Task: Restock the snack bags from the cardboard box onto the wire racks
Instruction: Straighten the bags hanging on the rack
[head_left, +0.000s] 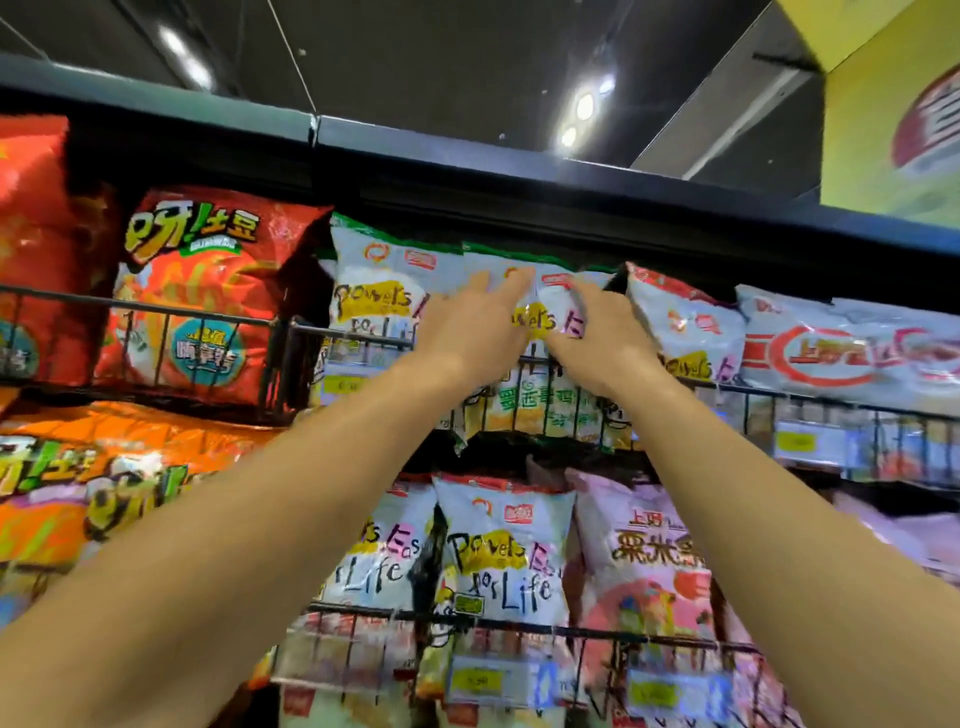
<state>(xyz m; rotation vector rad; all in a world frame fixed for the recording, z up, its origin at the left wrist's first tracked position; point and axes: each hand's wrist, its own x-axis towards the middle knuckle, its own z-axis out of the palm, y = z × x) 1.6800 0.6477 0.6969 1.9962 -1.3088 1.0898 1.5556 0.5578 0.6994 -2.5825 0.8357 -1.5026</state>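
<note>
Both arms reach up to the top wire rack (353, 338). A white snack bag with a green top edge (540, 304) stands in that rack between two similar white bags. My left hand (478, 332) lies on the bag's left side with fingers stretched up over its face. My right hand (597, 338) presses on the bag's right side, fingers pointing up and left. The bag's lower part sits behind the rack's front wires. The cardboard box is not in view.
Red snack bags (208, 291) fill the rack at left, with orange bags (104, 467) below them. A lower wire rack (519, 629) holds white and pink bags (644, 561). A black shelf edge (467, 171) runs overhead. Yellow price tags (475, 680) hang on the rack fronts.
</note>
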